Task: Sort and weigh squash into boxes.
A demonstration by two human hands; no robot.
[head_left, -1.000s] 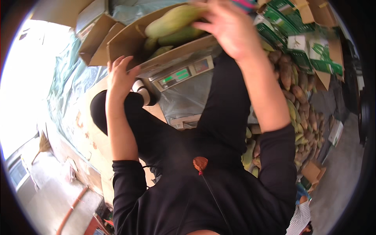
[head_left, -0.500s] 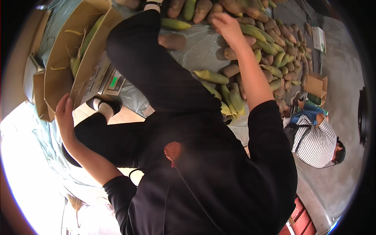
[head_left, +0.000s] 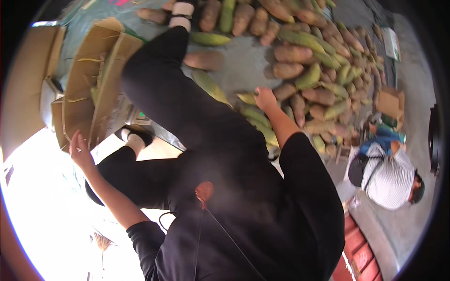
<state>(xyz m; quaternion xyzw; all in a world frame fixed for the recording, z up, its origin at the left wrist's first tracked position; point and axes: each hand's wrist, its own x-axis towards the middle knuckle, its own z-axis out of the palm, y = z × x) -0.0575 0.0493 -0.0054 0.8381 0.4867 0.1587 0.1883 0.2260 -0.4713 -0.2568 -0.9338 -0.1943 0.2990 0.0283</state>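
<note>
My right hand is closed round one end of a long green radish, whose other end points left. Under and beside it lie more green radishes and thick brownish-red roots, whose exact kind I cannot make out. At the left, my left hand holds nothing, its fingers apart near the lower edge of an open cardboard box. Inside that box are yellowish strands and a partly hidden green shape. Another green radish rests along my raised knee.
A scale with a lit green display stands beside the box, partly hidden. The heap of roots spreads over a grey sheet to the right. Further right sits a person in a striped shirt, near a small cardboard box.
My right hand has come down and nearer from the far roots and closed on a green radish. My left hand has shifted slightly down, off the box edge. The view has shifted a little.
</note>
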